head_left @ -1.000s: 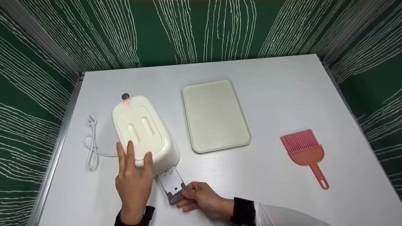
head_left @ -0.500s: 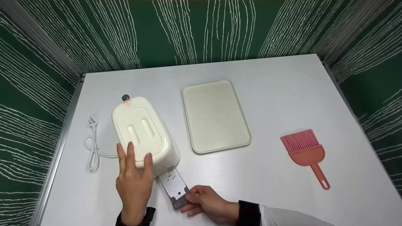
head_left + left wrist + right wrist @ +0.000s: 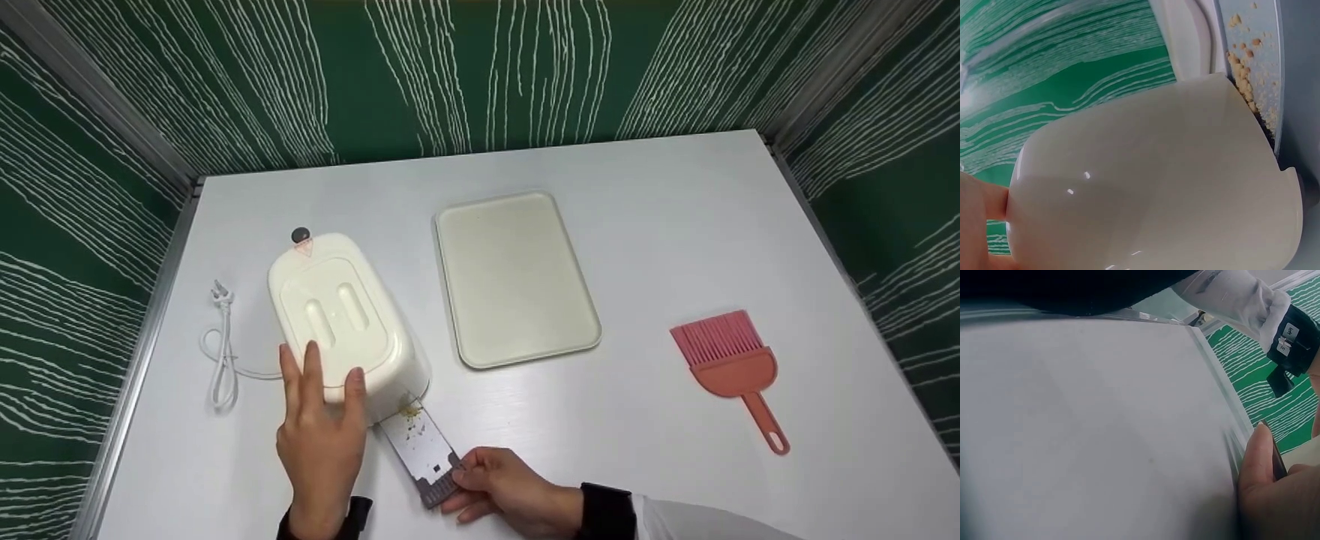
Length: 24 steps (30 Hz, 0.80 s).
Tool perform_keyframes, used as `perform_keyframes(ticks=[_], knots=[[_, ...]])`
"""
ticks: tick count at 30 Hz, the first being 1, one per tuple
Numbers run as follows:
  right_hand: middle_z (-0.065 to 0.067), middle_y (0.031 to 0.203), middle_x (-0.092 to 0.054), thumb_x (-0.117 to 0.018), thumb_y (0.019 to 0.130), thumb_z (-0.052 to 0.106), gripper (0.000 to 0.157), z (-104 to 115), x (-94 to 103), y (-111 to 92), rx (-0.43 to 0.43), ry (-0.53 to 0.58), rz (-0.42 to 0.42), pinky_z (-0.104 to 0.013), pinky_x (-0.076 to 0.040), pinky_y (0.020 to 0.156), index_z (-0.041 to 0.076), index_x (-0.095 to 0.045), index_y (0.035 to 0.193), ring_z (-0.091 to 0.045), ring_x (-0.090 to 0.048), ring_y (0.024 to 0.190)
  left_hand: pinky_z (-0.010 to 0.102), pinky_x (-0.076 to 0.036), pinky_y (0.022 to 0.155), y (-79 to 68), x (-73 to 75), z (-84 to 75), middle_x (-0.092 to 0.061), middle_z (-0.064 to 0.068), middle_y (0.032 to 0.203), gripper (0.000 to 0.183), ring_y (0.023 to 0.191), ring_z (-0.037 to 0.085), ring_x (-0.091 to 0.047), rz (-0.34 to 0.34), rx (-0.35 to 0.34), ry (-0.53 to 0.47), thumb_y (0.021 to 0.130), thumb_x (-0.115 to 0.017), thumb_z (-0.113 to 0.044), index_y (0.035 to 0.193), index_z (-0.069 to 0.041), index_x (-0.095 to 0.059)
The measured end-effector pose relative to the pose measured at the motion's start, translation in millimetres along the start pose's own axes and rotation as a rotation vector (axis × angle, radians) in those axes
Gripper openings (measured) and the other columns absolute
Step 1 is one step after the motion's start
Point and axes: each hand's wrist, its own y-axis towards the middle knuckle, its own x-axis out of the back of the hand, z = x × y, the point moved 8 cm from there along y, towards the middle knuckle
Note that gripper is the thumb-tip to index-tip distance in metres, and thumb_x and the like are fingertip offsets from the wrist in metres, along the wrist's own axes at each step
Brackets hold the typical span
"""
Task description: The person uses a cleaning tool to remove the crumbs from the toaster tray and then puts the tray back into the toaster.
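Note:
A cream toaster (image 3: 390, 375) with a covered top stands left of centre in the head view. My left hand (image 3: 321, 450) rests on its near end, with fairly straight, spread fingers on the lid (image 3: 334, 315). Between thumb and fingers, my right hand (image 3: 510, 487) pinches the grey end of the toaster's crumb tray (image 3: 420, 446). The tray sticks partly out of the near end, and its inner part is hidden inside. Yellow-brown crumbs (image 3: 1241, 76) lie on it close to the toaster. In the right wrist view, the tray's dark edge (image 3: 1278, 461) shows behind a finger.
A flat pale rectangular tray (image 3: 517, 277) lies right of the toaster. Further right is a pink brush (image 3: 727, 356) with an orange-red handle. The white cord and plug (image 3: 223, 337) lie left of the toaster. Green patterned walls surround the white table (image 3: 637, 420).
My right hand has drawn the crumb tray a little further out, toward the near right. More crumbs show on it. My left hand stays on the toaster.

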Motion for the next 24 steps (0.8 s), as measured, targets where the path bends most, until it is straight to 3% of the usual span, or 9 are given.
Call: perform_keyframes(ticks=[24], knots=[[-0.025,0.1,-0.076,-0.062,0.103,0.006,0.009,2,19.4,-15,-0.028,-0.051,0.054,-0.028,-0.061,0.066,0.003,-0.057,0.097,-0.019,-0.076,0.079,0.073,-0.053,0.066,-0.9,1.8,-2.7,-0.037,0.035,0.159,0.062,0.115,0.058,-0.062,-0.017,-0.037,-0.016,0.097,-0.074,-0.024,0.149,0.003,-0.053]])
